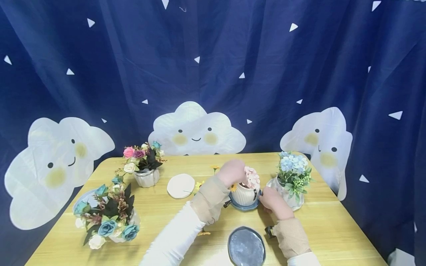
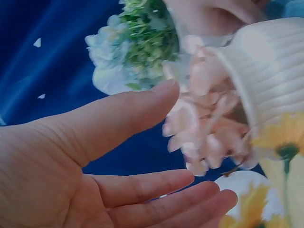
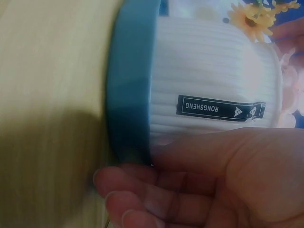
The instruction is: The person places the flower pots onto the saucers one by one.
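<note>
A white ribbed flowerpot (image 1: pixel 244 195) with pink flowers (image 1: pixel 252 178) stands on a blue saucer (image 1: pixel 244 208), right of the table's middle. My left hand (image 1: pixel 232 172) is over the pot's left side, beside the blooms. In the left wrist view its thumb and fingers are extended and spread next to the pink flowers (image 2: pixel 209 114), holding nothing. My right hand (image 3: pixel 199 178) pinches the saucer's (image 3: pixel 130 80) rim, thumb inside against the pot, fingers outside. A black label (image 3: pixel 221 108) marks the pot's side. Yellow flowers (image 1: pixel 198 185) show by my left forearm, their lower parts partly hidden.
A dark grey plate (image 1: pixel 246 246) lies near the front edge. Blue flowers in a white pot (image 1: pixel 288 192) stand at right. On the left are two more potted bouquets, one with teal roses (image 1: pixel 107 228), one with a pink rose (image 1: pixel 128 152). A white plate (image 1: pixel 181 186) lies between.
</note>
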The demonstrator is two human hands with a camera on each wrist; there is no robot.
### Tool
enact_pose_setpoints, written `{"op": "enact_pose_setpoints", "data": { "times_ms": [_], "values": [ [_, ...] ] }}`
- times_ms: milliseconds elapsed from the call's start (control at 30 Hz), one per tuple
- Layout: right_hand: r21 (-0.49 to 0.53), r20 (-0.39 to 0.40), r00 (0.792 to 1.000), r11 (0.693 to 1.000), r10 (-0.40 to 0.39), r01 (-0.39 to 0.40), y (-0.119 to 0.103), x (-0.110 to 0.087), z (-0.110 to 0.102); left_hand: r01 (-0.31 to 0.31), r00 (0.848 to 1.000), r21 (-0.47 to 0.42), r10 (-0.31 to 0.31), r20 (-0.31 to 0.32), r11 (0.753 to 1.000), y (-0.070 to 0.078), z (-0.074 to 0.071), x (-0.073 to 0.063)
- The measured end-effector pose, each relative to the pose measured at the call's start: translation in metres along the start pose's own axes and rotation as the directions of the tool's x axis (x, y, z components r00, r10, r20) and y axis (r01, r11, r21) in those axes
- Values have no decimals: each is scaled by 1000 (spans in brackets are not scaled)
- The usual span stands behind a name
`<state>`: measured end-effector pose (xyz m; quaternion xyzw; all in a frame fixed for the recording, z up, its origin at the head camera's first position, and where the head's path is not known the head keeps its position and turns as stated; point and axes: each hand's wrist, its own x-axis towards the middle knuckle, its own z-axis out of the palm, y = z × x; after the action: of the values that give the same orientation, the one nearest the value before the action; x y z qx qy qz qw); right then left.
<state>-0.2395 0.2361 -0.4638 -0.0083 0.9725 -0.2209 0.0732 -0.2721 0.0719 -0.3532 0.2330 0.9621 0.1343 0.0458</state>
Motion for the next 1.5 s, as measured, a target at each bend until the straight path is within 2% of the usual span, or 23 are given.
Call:
{"op": "enact_pose_setpoints", "data": {
  "times_ms": [267, 433, 533, 633, 800, 933, 1133, 1267, 1500],
  "values": [
    [11, -4, 1000, 1000, -11, 11, -1, -2, -2, 21, 999, -107, -23, -26, 994, -4, -24, -16],
    [15, 8, 1000, 1000, 16, -16, -1, 0, -1, 39, 998, -154, -46, -42, 987, -5, -40, -31],
    [17, 18, 999, 999, 30, -30, 0, 1, 0, 28, 997, -220, -44, -68, 975, -8, -49, -41],
    [19, 14, 1000, 999, 27, -27, 0, 0, 0, -11, 992, -298, -26, -121, 954, -14, -56, -52],
    [11, 8, 1000, 1000, 17, -17, 0, -1, 0, -78, 973, -386, -15, -232, 919, -26, -68, -74],
    [3, 20, 999, 1000, 29, -30, 0, 0, 0, -87, 951, -436, -56, -305, 896, -36, -74, -90],
    [2, 35, 998, 999, 49, -49, 2, 3, 2, -117, 928, -535, -100, -359, 837, -52, -76, -115],
    [12, 24, 999, 999, 36, -37, 3, 2, 3, -107, 916, -553, -134, -378, 826, -65, -74, -129],
    [27, 15, 1000, 999, 22, -22, 0, 0, 1, -44, 884, -582, -240, -401, 812, -89, -70, -147]
  ]
}}
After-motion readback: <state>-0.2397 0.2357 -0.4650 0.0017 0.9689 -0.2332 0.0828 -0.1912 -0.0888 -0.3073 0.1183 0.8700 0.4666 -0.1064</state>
